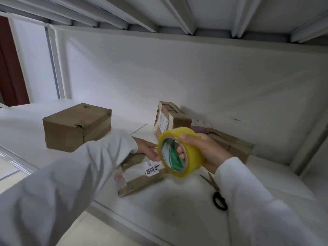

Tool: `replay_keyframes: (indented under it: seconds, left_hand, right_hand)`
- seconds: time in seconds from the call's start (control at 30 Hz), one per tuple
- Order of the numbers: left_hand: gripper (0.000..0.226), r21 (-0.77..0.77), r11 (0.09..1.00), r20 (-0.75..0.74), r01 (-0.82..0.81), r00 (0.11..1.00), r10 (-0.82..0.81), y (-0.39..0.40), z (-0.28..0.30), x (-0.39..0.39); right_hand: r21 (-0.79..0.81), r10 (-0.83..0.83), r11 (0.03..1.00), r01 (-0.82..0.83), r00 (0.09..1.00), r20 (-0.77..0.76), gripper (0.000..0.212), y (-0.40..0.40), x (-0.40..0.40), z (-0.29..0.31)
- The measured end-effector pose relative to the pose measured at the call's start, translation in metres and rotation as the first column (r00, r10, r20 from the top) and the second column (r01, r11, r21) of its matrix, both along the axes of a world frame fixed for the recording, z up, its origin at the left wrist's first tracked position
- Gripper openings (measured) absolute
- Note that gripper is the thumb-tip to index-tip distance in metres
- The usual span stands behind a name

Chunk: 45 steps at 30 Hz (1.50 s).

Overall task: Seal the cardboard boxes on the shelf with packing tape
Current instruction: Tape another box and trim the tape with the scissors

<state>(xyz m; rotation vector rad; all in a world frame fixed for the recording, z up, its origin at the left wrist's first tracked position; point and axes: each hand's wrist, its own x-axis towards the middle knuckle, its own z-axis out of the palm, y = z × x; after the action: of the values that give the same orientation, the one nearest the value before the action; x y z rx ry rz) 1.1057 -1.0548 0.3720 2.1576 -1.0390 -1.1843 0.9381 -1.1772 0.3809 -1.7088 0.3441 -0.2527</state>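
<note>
Four cardboard boxes are seen on the white shelf (177, 201). A closed box (76, 126) is set at the far left, well apart from the others. A taped box with a label (168, 119) is stood upright toward the far wall, and a low box (230, 144) is laid just to its right, partly hidden behind the right hand. A flat box with a barcode label (142, 174) is placed nearest the front edge, near the middle.

The roll of yellow packing tape (181, 151) is held in the right hand (204, 150), raised above the flat box; the thumb is laid over the outer face of the roll and fingertips (181, 151) are hooked through the core. The left hand (149, 148) is rested on the top of the flat box, fingers extended toward the roll. Whether a loose tape end is pinched by the left hand cannot be told, as the fingertips are hidden behind the roll. Both arms are covered by pale sleeves.

A pair of scissors with black handles (217, 192) is laid on the shelf to the right of the flat box, near the right sleeve, blades pointed toward the far side. A thin rod-like item (138, 129) is noted on the shelf between the closed box and the upright box.
</note>
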Motion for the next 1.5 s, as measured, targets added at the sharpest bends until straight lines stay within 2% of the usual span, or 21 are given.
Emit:
replay_keyframes:
  seconds: [0.03,0.1,0.17,0.2,0.3,0.37,0.4,0.47,0.53,0.73,0.83,1.0,1.13,1.2,1.23,1.3,1.37,1.5]
  left_hand:
    - [0.046,-0.004,1.0,0.029,-0.025,0.999,0.025,0.001,0.001,0.004]
    - [0.06,0.022,0.999,0.275,-0.043,0.961,0.035,0.001,0.005,0.006]
    - [0.075,0.044,0.998,0.587,-0.042,0.81,0.009,0.002,0.007,-0.003]
    - [0.082,0.048,0.999,0.686,-0.008,0.727,-0.027,0.002,0.003,-0.012]
    - [0.121,0.164,0.985,0.842,-0.061,0.528,-0.108,0.003,-0.021,-0.032]
    - [0.116,0.177,0.978,0.896,-0.11,0.429,-0.114,0.002,-0.032,-0.024]
    - [0.111,0.163,0.979,0.901,-0.123,0.424,-0.097,0.0,-0.033,-0.019]
    - [0.113,0.148,0.973,0.857,-0.175,0.514,-0.038,-0.005,-0.031,-0.007]
    - [0.12,0.153,0.962,0.792,-0.226,0.611,0.018,-0.009,-0.031,0.002]
    - [0.117,0.156,0.958,0.64,-0.242,0.763,0.089,-0.014,-0.027,0.013]
    - [0.112,0.154,0.968,0.634,-0.199,0.771,0.058,-0.009,-0.023,0.015]
    - [0.099,0.129,0.975,0.569,-0.179,0.819,0.075,-0.01,-0.022,0.012]
    - [0.066,0.097,0.974,0.427,-0.206,0.892,0.147,-0.014,-0.003,0.002]
    - [0.061,0.08,0.976,0.418,-0.204,0.895,0.153,-0.016,0.001,-0.001]
    - [0.066,0.083,0.971,0.455,-0.225,0.875,0.164,-0.017,-0.001,-0.005]
    - [0.091,0.124,0.961,0.614,-0.247,0.78,0.121,-0.019,-0.013,-0.005]
    - [0.103,0.14,0.953,0.696,-0.27,0.711,0.099,-0.02,-0.022,0.0]
    - [0.094,0.06,0.976,0.716,-0.208,0.69,0.103,-0.016,-0.027,0.005]
  right_hand:
    - [-0.005,-0.011,1.0,0.011,1.0,0.006,0.031,0.002,0.006,0.002]
    - [-0.033,-0.072,0.997,0.072,0.997,0.0,0.048,0.005,0.02,0.004]
    - [-0.067,-0.138,0.988,0.136,0.99,-0.035,0.059,0.007,0.037,0.007]
    - [-0.076,-0.16,0.985,0.157,0.986,-0.038,0.058,0.009,0.044,0.01]
    - [-0.112,-0.208,0.973,0.201,0.976,-0.059,0.074,0.017,0.055,0.015]
    - [-0.137,-0.21,0.971,0.197,0.973,-0.096,0.073,0.018,0.058,0.019]
    - [-0.15,-0.197,0.973,0.178,0.972,-0.128,0.064,0.018,0.058,0.022]
    - [-0.241,-0.161,0.966,0.096,0.95,-0.267,0.052,0.018,0.053,0.03]
    - [-0.366,-0.157,0.931,0.0,0.904,-0.399,0.052,0.02,0.046,0.029]
    - [-0.379,-0.169,0.923,-0.072,0.807,-0.566,0.06,0.021,0.032,-0.022]
    - [-0.334,-0.147,0.94,-0.07,0.8,-0.582,0.062,0.019,0.028,-0.034]
    - [-0.298,-0.158,0.954,-0.024,0.805,-0.571,0.053,0.02,0.032,-0.034]
    - [-0.292,-0.144,0.956,-0.04,0.799,-0.584,0.048,0.018,0.029,-0.035]
    - [-0.299,-0.15,0.953,-0.039,0.799,-0.583,0.044,0.018,0.03,-0.035]
    - [-0.302,-0.151,0.953,-0.041,0.797,-0.585,0.044,0.017,0.03,-0.035]
    - [-0.3,-0.152,0.953,-0.041,0.792,-0.591,0.048,0.017,0.032,-0.035]
    - [-0.287,-0.153,0.958,-0.029,0.792,-0.592,0.05,0.016,0.034,-0.036]
    - [-0.28,-0.171,0.96,0.01,0.811,-0.559,0.059,0.017,0.036,-0.041]
